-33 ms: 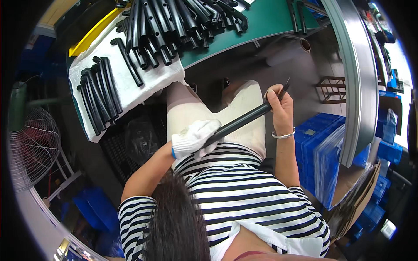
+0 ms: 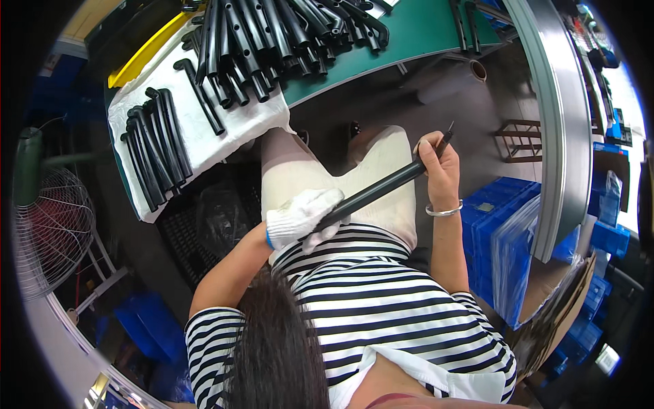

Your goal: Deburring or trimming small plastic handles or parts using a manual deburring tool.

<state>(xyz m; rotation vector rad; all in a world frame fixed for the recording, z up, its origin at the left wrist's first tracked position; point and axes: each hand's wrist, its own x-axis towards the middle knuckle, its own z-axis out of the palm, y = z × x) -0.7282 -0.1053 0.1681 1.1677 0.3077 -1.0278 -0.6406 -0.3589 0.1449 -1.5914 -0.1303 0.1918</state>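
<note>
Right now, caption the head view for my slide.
Gloved left hand and bare right hand hold a black tube over pale trousers.

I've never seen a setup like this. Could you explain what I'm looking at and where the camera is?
There's no robot here, just a person using their own two hands. The camera is worn on the person's head and looks down; its wide lens makes straight edges bend.

The left hand, in a white glove, holds one end of a black tube. The bare right hand, at the other end, grips a thin dark piece with a fine tip. I can't tell whether that piece is separate from the tube.

Beyond the lap is a green table, partly covered by a white cloth. A pile of black tubes lies there, with a neater row of tubes to its left.
</note>
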